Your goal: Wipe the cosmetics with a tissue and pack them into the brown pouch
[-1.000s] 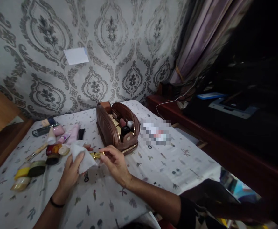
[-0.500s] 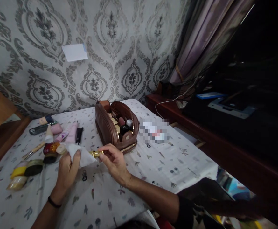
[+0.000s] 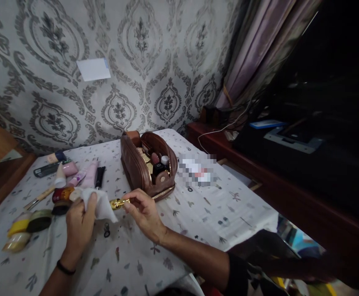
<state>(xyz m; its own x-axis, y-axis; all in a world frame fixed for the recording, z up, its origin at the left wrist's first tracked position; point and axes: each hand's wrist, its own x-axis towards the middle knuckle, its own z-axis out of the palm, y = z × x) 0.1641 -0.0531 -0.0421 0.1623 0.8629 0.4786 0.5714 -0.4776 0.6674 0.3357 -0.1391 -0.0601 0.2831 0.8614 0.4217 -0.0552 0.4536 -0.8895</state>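
My left hand (image 3: pixel 80 225) pinches a white wipe (image 3: pixel 102 206) between thumb and fingers. In my right hand (image 3: pixel 148 218) is a shiny gold lipstick tube (image 3: pixel 117 204), held at its right end by the fingertips. The tube's left end meets the edge of the wipe; whether the wipe covers part of it I cannot tell. Just behind my right hand a brown leather makeup bag (image 3: pixel 133 168) stands unzipped, with a dark bottle (image 3: pixel 158 167), a white-capped item (image 3: pixel 164 160) and other cosmetics inside.
Left of my hands lie a pink tube (image 3: pixel 90 174), a black tube (image 3: pixel 100 177), a brush (image 3: pixel 40 197), amber jar (image 3: pixel 61 195), dark green jar (image 3: pixel 40 220) and yellow jar (image 3: pixel 19 226). A blurred packet (image 3: pixel 198 169) lies right of the bag. A dark red desk (image 3: pixel 259 172) borders the right.
The wipe and gold tube have shifted slightly left and down, with more of the tube showing. The whole view has moved a little; both hands keep their hold.
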